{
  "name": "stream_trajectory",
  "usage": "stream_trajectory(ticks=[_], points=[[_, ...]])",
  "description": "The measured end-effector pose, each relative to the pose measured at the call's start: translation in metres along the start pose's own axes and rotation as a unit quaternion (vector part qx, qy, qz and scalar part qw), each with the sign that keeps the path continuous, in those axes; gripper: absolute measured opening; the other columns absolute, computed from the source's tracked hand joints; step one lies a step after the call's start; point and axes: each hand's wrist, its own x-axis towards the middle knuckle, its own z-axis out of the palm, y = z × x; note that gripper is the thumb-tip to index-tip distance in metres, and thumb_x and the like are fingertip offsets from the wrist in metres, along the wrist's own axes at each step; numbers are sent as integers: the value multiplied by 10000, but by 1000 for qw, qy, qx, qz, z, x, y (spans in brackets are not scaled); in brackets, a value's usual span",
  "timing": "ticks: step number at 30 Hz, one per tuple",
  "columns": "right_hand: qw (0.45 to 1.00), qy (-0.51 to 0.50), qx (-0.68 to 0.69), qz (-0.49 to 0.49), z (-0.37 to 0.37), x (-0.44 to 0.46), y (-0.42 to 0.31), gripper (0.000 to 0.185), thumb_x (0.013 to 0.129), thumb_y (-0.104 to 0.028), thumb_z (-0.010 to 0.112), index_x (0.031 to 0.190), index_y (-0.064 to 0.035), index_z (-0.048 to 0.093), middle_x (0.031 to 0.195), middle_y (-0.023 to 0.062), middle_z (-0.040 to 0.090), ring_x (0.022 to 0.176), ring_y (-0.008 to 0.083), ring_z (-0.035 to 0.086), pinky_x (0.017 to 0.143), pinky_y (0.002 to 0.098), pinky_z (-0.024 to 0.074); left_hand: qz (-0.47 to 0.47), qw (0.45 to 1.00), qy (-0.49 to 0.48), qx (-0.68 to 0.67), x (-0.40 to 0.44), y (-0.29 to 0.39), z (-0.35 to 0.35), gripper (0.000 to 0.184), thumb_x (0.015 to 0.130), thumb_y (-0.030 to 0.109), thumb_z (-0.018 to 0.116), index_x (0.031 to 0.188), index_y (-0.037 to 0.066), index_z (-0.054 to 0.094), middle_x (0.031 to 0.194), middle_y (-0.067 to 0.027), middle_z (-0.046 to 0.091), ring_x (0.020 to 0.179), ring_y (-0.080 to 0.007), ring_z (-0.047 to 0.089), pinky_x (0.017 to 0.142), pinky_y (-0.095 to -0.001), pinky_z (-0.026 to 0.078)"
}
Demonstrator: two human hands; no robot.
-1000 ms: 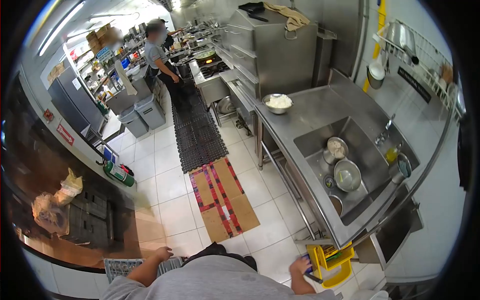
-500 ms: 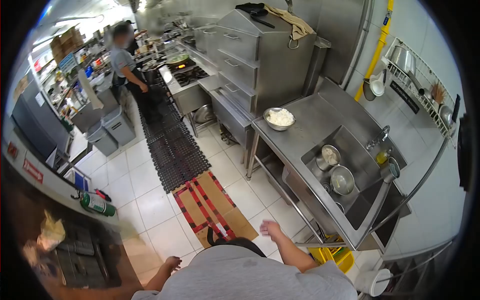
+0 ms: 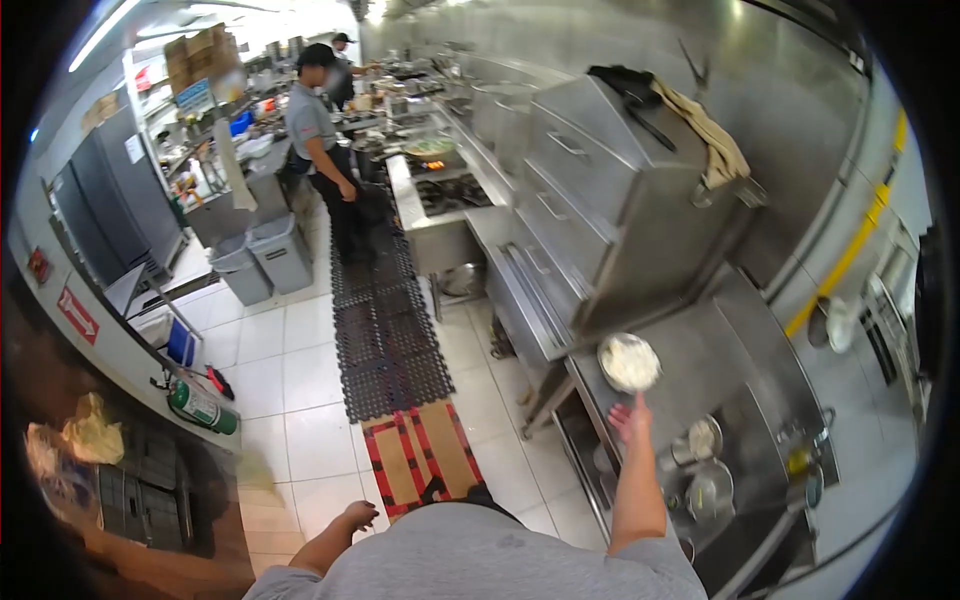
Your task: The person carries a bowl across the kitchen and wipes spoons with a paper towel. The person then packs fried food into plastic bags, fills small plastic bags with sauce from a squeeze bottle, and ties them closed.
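My right hand reaches forward at the near edge of a metal bowl heaped with white, rice-like food. Its fingers are apart and it holds nothing; whether the fingertips touch the bowl, I cannot tell. The bowl rests on the left end of the stainless steel sink counter. Low at my side hangs my left hand, over the floor, with its fingers loosely bent and nothing seen in them.
Right of my arm, the sink holds a pot and a metal bowl. A steel drawer cabinet adjoins the counter. Ahead, a black mat leads to a person by the stove. A fire extinguisher hangs left.
My right arm has stretched forward, bringing the hand to the bowl. The view has turned and moved closer to the counter. My left hand still hangs low.
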Motion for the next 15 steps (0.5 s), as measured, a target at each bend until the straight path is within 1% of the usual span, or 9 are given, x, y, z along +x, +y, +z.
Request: stream_trajectory(ticks=[2, 4, 7, 8, 9, 10, 11, 14, 15], points=[[998, 5, -32, -56, 12, 22, -12, 396, 911, -330, 509, 1149, -25, 425, 722, 108, 577, 542, 209, 570, 457, 359, 505, 4, 1000, 4, 27, -7, 26, -5, 464, 828, 197, 626, 1261, 68, 519, 978, -132, 658, 802, -239, 685, 556, -377, 575], [997, 29, -59, -46, 17, 41, -16, 238, 897, -221, 474, 1032, -25, 479, 662, 90, 554, 484, 190, 543, 383, 322, 469, 20, 1000, 18, 9, -3, 35, -11, 437, 850, 185, 600, 1264, 71, 517, 980, -134, 661, 808, -246, 685, 561, -374, 574], [994, 69, -79, -40, 29, 40, -29, 133, 864, -146, 493, 900, -22, 522, 635, 87, 554, 440, 173, 524, 373, 290, 455, -40, 990, 60, -122, 7, 40, -12, 386, 865, 144, 567, 1240, 61, 530, 1006, -151, 654, 818, -261, 681, 563, -360, 567], [994, 66, -88, -25, 26, 46, -29, 103, 853, -125, 493, 872, -27, 518, 629, 79, 542, 440, 163, 510, 366, 280, 430, -48, 995, -5, -88, 28, 26, -13, 339, 894, 161, 533, 1215, 54, 548, 1092, -152, 628, 854, -255, 673, 573, -386, 564], [993, 64, -95, -10, 20, 52, -28, 74, 842, -104, 492, 843, -33, 513, 623, 71, 531, 440, 152, 495, 358, 270, 405, 64, 977, -60, 192, 58, 6, -12, 332, 905, 179, 517, 1211, 53, 554, 1118, -145, 617, 875, -253, 668, 580, -399, 562], [997, 50, -66, 3, 10, 59, -25, 43, 826, -82, 487, 827, -43, 503, 613, 59, 509, 439, 143, 471, 356, 263, 375, 173, 867, -108, 455, 74, -4, -11, 329, 916, 196, 501, 1207, 52, 559, 1144, -139, 607, 896, -250, 664, 587, -412, 559], [999, 33, -33, 14, 4, 63, -25, 14, 809, -61, 481, 811, -54, 493, 603, 48, 487, 438, 134, 448, 353, 257, 345, 173, 871, -105, 448, 70, 6, -14, 329, 916, 196, 501, 1207, 52, 559, 1144, -139, 607, 896, -250, 664, 587, -412, 559], [996, 36, 37, 77, 1, 41, -27, 19, 776, -53, 477, 780, -68, 466, 585, 37, 451, 431, 132, 414, 351, 254, 322, -81, 977, -92, 175, 48, 36, -42, 385, 869, 191, 535, 1239, 85, 546, 1111, -140, 612, 843, -273, 664, 610, -417, 567], [996, 43, 31, 75, 9, 22, -29, 26, 769, -67, 485, 775, -75, 462, 579, 39, 455, 421, 130, 410, 347, 246, 326, -24, 979, -73, 191, 59, 31, -55, 371, 856, 182, 542, 1215, 90, 565, 1104, -134, 617, 825, -272, 663, 611, -415, 566]])
